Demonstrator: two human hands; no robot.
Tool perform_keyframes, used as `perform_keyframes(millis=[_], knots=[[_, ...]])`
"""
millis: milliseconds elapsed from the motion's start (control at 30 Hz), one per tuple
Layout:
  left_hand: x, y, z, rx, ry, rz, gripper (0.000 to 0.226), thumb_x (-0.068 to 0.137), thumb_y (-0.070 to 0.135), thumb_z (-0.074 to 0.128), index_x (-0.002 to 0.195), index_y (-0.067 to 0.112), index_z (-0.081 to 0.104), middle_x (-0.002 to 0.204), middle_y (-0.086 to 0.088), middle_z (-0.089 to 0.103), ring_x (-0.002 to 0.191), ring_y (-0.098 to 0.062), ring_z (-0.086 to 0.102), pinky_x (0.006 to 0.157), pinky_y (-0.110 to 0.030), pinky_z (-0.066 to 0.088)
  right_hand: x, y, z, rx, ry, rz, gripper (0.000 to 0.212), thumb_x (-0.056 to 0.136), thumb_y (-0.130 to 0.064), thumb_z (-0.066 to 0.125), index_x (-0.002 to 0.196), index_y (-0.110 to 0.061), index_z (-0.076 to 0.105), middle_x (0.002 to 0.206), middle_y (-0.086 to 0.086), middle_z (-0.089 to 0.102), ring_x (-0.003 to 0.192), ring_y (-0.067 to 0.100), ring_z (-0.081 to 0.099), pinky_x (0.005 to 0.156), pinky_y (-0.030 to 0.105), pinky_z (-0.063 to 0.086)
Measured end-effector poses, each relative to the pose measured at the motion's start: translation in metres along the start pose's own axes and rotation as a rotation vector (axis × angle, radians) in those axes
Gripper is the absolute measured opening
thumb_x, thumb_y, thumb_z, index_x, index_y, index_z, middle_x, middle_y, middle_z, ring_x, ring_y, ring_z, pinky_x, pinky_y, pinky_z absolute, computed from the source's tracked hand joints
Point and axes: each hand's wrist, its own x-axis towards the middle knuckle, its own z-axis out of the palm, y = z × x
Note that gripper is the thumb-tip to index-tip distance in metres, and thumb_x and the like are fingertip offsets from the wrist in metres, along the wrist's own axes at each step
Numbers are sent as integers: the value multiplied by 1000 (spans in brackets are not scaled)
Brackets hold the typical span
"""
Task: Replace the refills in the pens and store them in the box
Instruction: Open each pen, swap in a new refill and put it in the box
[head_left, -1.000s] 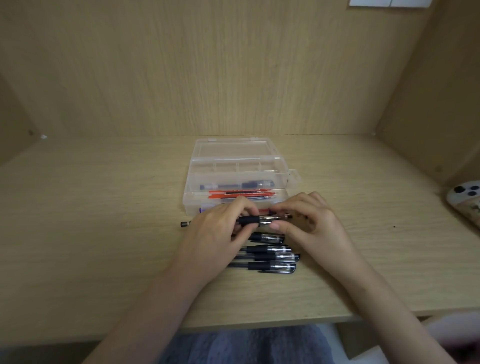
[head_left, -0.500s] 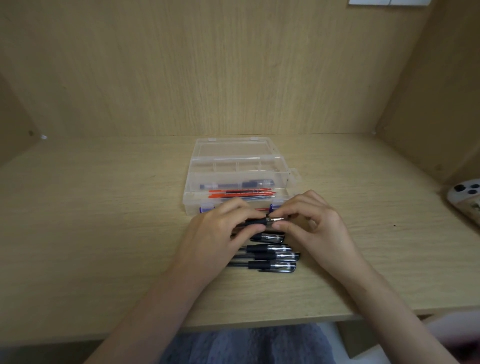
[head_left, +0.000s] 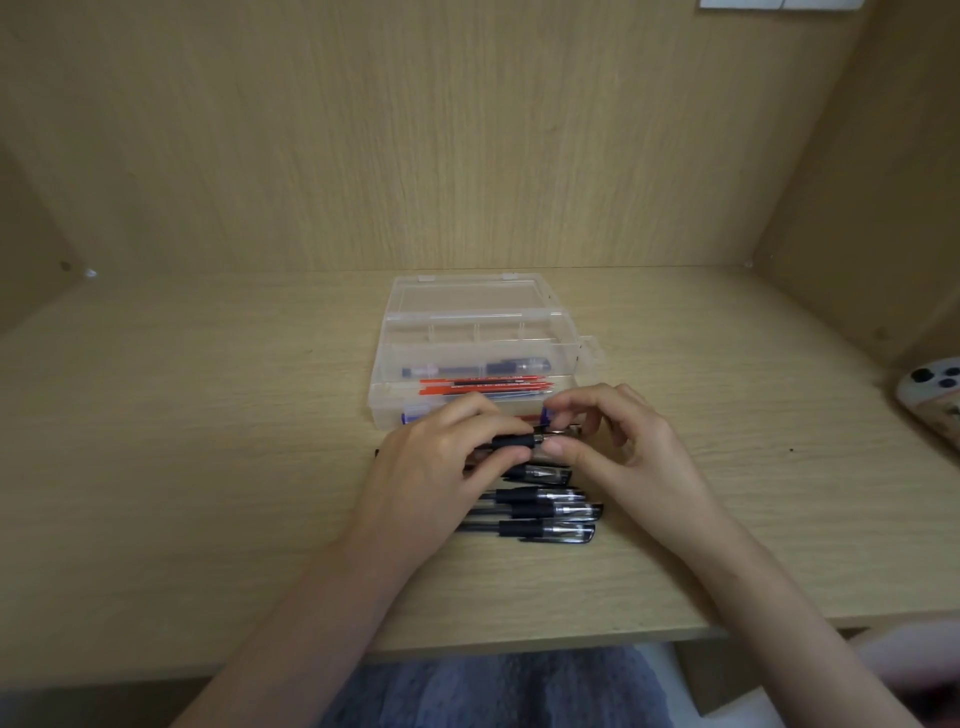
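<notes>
A black pen (head_left: 514, 442) lies level between my hands, just in front of the clear plastic box (head_left: 478, 332). My left hand (head_left: 441, 467) grips its black barrel. My right hand (head_left: 623, 447) pinches the pen's clear tip end with thumb and forefinger. Inside the open box lie a dark blue pen (head_left: 478, 369) and several red refills (head_left: 485, 386). Several black pens (head_left: 540, 512) lie side by side on the desk under my hands; my left hand hides their left ends.
The box lid (head_left: 462, 293) lies open flat toward the back wall. A phone (head_left: 932, 402) rests at the desk's right edge. Wooden walls close in the desk at the back and both sides. The desk's front edge (head_left: 519, 647) runs below my forearms.
My right hand's fingers have shifted along the pen's tip end, and both hands have moved slightly closer together. The pen stays level in the same place.
</notes>
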Motion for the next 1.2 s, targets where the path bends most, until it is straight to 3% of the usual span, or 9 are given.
perform_keyframes(millis=[67, 167, 300, 467, 633, 700, 800, 967, 1200], knots=[[0, 0, 0, 5, -2, -1, 26, 86, 42, 55, 103, 27, 68, 91, 17, 58, 74, -2, 57, 58, -21, 48, 1, 2, 1, -61, -15, -54, 19, 81, -46, 63, 89, -30, 68, 87, -15, 63, 91, 10, 53, 80, 16, 37], [-1, 0, 0, 2, 5, -8, 27, 86, 43, 53, 103, 28, 68, 91, 18, 58, 74, -1, 57, 58, -19, 47, 1, 4, 1, -55, -16, -67, 11, 79, -35, 71, 87, -28, 69, 87, -14, 63, 90, 11, 53, 80, 19, 38], [-1, 1, 0, 2, 15, -12, 26, 86, 42, 54, 102, 27, 68, 91, 18, 58, 74, 0, 56, 58, -18, 46, 0, 2, 0, -17, -10, -26, 30, 77, -42, 71, 104, -30, 66, 93, -13, 63, 92, 13, 53, 82, 18, 39], [-1, 1, 1, 7, 8, -15, 25, 86, 41, 56, 102, 27, 68, 91, 18, 57, 74, -1, 57, 57, -17, 45, 1, 1, 0, -25, -22, -48, 11, 80, -34, 68, 89, -28, 69, 89, -13, 63, 90, 12, 52, 80, 18, 37], [-1, 1, 1, -9, 6, -20, 27, 86, 43, 53, 102, 28, 68, 91, 19, 58, 75, 2, 55, 59, -11, 40, 0, 1, 0, -25, -36, -18, 33, 74, -36, 76, 105, -27, 66, 92, -13, 63, 91, 14, 53, 82, 19, 39], [-1, 1, 1, -6, -1, -17, 26, 86, 42, 55, 102, 27, 68, 92, 18, 58, 76, 2, 55, 59, -10, 39, 0, 2, 1, -47, -38, -41, 24, 78, -43, 68, 96, -27, 68, 91, -15, 63, 94, 11, 53, 83, 19, 38], [-1, 0, 2, 8, -4, -10, 27, 86, 43, 53, 103, 27, 67, 91, 18, 59, 74, 2, 54, 59, -10, 38, 1, 2, 1, -35, -37, -51, 10, 80, -32, 70, 89, -27, 69, 89, -14, 62, 93, 11, 53, 83, 22, 39], [-1, 0, 2, 0, 9, -17, 28, 86, 44, 51, 102, 27, 68, 92, 18, 58, 75, 2, 54, 58, -11, 39, -1, -1, 0, 69, -41, 14, 38, 74, -35, 74, 110, -30, 64, 95, -12, 63, 90, 14, 53, 83, 20, 40], [-2, -1, 2, 3, 1, -22, 29, 86, 44, 51, 102, 28, 68, 90, 19, 58, 75, 1, 56, 57, -17, 45, 1, 0, 0, 6, -27, -30, 10, 78, -31, 68, 86, -25, 70, 89, -13, 63, 90, 14, 55, 80, 19, 39]])
